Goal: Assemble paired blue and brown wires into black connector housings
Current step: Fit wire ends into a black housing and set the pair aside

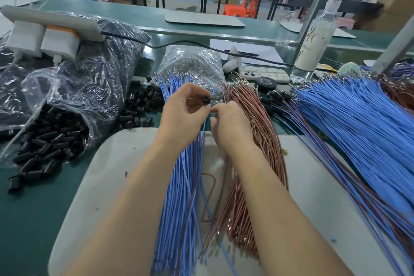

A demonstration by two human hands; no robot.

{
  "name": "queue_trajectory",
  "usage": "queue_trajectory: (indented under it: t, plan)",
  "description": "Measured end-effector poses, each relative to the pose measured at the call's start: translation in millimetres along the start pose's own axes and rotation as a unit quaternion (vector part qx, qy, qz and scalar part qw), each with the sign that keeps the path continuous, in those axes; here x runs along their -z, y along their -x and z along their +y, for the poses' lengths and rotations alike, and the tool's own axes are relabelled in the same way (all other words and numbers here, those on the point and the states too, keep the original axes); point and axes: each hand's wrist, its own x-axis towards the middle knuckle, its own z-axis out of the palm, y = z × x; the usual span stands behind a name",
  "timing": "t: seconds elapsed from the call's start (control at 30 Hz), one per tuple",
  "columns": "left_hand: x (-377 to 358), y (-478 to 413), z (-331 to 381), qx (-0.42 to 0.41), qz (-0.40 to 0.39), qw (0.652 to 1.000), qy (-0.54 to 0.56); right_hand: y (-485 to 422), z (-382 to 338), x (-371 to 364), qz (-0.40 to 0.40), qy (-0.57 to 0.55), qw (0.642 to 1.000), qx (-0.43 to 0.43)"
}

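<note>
Pinching sm black housing (206, 99) w/ left hand (186, 112); right hand (230, 121) grip pinches thin blue wire (204, 134).

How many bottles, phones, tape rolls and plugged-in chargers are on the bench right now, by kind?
Bottle: 1
Phone: 1
Black tape roll: 1
White chargers in the power strip: 2
Total: 5
</note>
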Motion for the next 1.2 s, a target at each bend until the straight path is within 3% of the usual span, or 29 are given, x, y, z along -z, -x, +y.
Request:
queue_trajectory:
  t: [0.23,0.5,0.63,0.7,1.0,1.2]
  plan:
    - [-2,2,-2,-0.011,-0.018,1.0,-0.009,-8,-3,-5,-0.008,0.024,1.0,-0.009]
    - [-1,1,-3,-0.014,-0.017,1.0,-0.014,1,9,10,0.02,-0.139,0.99,-0.004]
    - [-2,0,-3,-0.021,-0.008,0.999,-0.022,13,8,27,0.062,-0.366,0.928,0.033]
    - [-5,2,-4,-0.026,-0.006,0.999,-0.042,19,6,28,0.056,-0.414,0.907,0.047]
    - [-8,6,-8,-0.036,0.035,0.967,-0.249,18,1,22,0.169,-0.382,0.908,0.024]
    - [-9,6,-9,-0.042,0.012,0.959,-0.281,19,0,22,0.172,-0.409,0.896,0.016]
